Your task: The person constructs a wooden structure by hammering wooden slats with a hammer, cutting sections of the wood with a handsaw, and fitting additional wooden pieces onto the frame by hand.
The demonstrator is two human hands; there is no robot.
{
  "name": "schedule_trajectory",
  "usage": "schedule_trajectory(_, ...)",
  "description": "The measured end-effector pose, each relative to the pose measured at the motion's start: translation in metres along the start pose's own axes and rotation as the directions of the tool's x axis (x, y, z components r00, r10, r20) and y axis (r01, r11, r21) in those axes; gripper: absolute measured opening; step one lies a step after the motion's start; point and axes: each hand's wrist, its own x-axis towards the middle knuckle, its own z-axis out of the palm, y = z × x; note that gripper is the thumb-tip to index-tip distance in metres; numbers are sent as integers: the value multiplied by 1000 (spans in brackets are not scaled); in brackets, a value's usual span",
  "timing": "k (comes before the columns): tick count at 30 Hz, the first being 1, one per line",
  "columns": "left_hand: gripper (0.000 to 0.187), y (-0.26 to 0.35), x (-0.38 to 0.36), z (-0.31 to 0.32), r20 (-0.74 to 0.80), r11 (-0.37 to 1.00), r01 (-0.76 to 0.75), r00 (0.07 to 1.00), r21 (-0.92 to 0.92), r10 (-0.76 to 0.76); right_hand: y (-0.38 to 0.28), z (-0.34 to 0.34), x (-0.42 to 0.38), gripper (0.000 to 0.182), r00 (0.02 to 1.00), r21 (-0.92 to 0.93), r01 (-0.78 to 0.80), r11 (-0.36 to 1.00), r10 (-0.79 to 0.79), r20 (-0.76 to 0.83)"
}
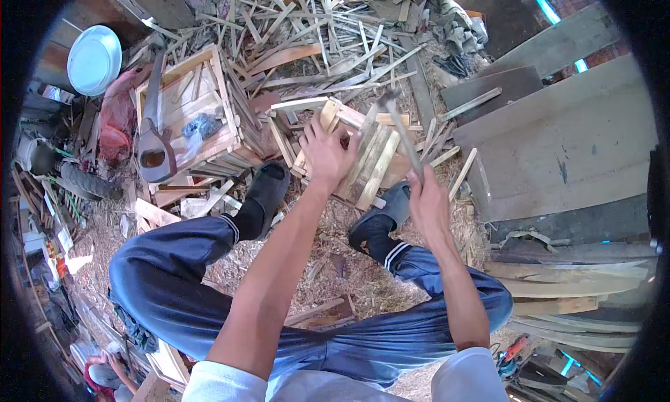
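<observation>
Hammer in hand over a small slatted crate, amid scrap wood

A heap of thin wood strips (307, 53) filled the top centre of the frame, just beyond the work. At upper left stood a larger crate (188, 109), with a handsaw (157, 154) and a clear bluish plastic bag (200, 126) on it; a pale basin (94, 60) and a red plastic bag (117, 116) lay farther left. Wide boards (565, 137) took up the right side, and another person (112, 374) showed at lower left. Two dark shoes (269, 192) hemmed in the near side of the work, one to its left, the other by its lower right edge.

The small crate (377, 158) lay at the centre, under the left hand (329, 154) and left of the right hand (429, 199). The left hand's bent fingers rested on its left part; whether they pinched anything could not be told. The right hand was clenched round the handle of the hammer (405, 133), its head up over the crate's far slats.
</observation>
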Motion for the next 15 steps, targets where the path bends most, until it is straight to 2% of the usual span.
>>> schedule_trajectory(1,38,0,0,1,8,1000,3,1000,-2,-3,2,3,-2,22,1000,-3,-7,1000,7,5)
schedule_trajectory(3,36,1,1,0,-17,1000,-13,1000,-25,13,9,14,-3,28,984,111,109,988,-92,-149)
schedule_trajectory(5,36,3,1,-3,-9,1000,-20,1000,-24,20,23,27,1,28,975,92,168,982,-152,-159)
schedule_trajectory(7,37,1,2,-1,-17,999,-13,1000,-35,12,19,24,4,22,992,-82,124,989,-126,-20)
schedule_trajectory(9,36,-2,0,1,-21,1000,-12,1000,-16,12,8,12,0,21,995,-32,101,994,-101,-21)
schedule_trajectory(11,36,1,1,0,-9,1000,0,1000,-28,-1,-7,1,-5,21,999,101,7,995,-2,-54)
schedule_trajectory(13,35,0,0,1,-8,1000,2,1000,-27,-2,5,15,-4,21,996,126,14,992,-3,-84)
schedule_trajectory(15,35,2,2,-1,-15,999,15,1000,-49,-16,18,28,5,20,992,-46,119,992,-121,-45)
